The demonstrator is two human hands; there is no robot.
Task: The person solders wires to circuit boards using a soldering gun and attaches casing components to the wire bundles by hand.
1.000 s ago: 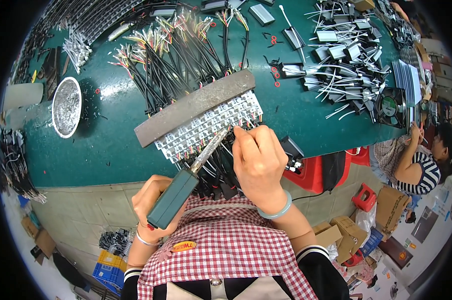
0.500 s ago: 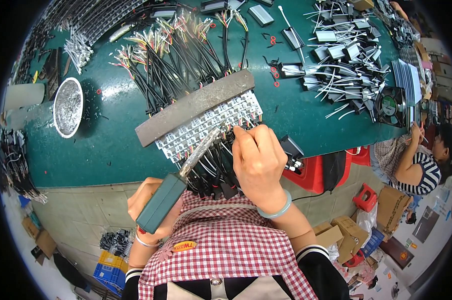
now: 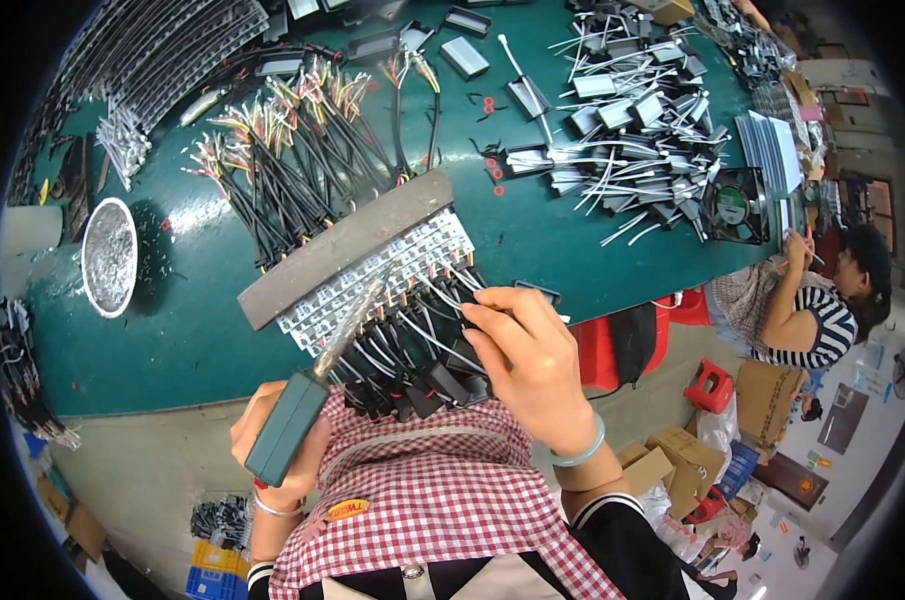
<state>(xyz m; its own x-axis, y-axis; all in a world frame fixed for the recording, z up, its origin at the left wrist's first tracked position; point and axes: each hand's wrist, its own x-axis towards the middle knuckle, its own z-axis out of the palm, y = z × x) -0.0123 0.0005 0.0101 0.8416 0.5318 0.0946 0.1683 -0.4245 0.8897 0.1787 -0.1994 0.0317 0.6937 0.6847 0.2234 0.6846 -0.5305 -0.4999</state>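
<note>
I saw my head view swing, so the green bench (image 3: 187, 350) slid left and lower in it. The right hand (image 3: 537, 365) had loosened its tight pinch at the edge of the boards (image 3: 412, 250) and moved off to the right, thumb and fingers now parted. That exposed more of the white wires (image 3: 419, 330) to me, while the hand now covered most of the dark case (image 3: 542, 292). Compared with a second ago, the left hand (image 3: 310, 458) had drawn the soldering iron (image 3: 288, 428) leftward, away from the right fingertips.
</note>
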